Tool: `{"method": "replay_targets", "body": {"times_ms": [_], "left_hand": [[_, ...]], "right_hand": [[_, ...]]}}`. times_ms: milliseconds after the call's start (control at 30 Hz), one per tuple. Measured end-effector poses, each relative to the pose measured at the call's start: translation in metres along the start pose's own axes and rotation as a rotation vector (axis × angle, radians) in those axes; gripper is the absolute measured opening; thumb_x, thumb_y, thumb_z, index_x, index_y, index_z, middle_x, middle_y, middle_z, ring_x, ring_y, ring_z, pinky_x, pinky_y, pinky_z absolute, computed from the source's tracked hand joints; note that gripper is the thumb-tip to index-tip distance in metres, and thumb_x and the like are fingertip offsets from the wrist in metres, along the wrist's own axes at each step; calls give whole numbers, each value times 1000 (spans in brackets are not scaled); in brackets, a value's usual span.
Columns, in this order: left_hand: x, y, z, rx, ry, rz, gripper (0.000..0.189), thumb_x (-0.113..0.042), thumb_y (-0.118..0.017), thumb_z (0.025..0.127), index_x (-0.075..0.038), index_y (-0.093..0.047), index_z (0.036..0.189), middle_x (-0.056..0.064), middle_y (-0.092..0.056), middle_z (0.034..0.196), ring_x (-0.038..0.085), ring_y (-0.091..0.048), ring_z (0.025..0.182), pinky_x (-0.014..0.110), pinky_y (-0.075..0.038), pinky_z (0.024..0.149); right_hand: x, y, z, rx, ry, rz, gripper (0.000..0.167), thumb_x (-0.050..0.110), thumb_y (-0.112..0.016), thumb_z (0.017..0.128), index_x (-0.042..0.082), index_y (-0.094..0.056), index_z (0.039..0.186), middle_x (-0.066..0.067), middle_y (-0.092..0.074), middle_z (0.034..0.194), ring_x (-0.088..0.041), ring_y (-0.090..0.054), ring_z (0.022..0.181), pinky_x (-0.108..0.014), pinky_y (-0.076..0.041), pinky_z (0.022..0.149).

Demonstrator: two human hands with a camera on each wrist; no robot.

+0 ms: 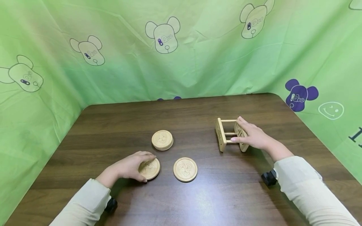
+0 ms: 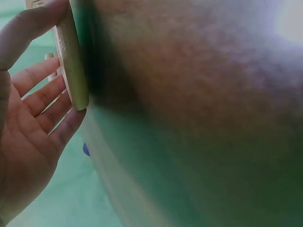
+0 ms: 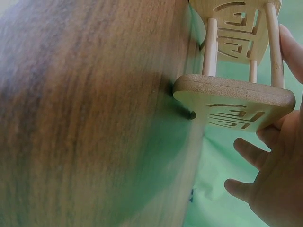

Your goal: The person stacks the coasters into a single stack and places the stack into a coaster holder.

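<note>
My left hand (image 1: 128, 166) holds a round wooden coaster (image 1: 150, 170) by its edges, thumb at the near side and fingertips at the far side. Seen edge-on in the left wrist view, a pale wooden piece (image 2: 71, 61) lies against the thumb and fingers. My right hand (image 1: 255, 137) grips the right panel of a small wooden coaster rack (image 1: 220, 135). Its thumb reaches over a rod inside, while other fingers spread loosely below in the right wrist view. Cut-out line patterns mark the rack's panel (image 3: 232, 90), and rods join the two panels.
A single coaster (image 1: 185, 169) with a carved leaf design lies between the hands. Behind it to the left sits a short stack of coasters (image 1: 162, 139). The dark wooden table (image 1: 113, 125) meets a green printed curtain (image 1: 127, 81) at its back and sides.
</note>
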State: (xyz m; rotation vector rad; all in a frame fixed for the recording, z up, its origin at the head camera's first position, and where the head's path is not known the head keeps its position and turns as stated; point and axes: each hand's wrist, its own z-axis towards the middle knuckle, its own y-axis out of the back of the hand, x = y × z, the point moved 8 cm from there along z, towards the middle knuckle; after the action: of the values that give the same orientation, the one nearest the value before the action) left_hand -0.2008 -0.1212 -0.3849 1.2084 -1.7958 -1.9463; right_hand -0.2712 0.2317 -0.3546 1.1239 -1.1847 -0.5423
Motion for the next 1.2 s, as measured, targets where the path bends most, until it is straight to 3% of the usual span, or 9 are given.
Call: {"method": "replay_targets", "body": {"times_ms": [967, 1200], "left_hand": [[-12, 44, 32, -22, -37, 28, 75, -22, -74, 61, -1, -42, 126, 13, -40, 126, 28, -33, 117, 38, -29, 94], [-10, 53, 41, -35, -35, 21, 75, -22, -73, 61, -1, -42, 126, 13, -41, 126, 26, -35, 115, 37, -30, 93]], "right_hand": [[-2, -2, 2, 1, 7, 2, 85, 42, -58, 78, -11, -18, 132, -28, -8, 137, -49, -13, 118, -58, -13, 91], [-3, -1, 2, 2, 4, 0, 86, 42, -58, 78, -10, -16, 133, -27, -7, 137, -50, -13, 118, -58, -13, 92]]}}
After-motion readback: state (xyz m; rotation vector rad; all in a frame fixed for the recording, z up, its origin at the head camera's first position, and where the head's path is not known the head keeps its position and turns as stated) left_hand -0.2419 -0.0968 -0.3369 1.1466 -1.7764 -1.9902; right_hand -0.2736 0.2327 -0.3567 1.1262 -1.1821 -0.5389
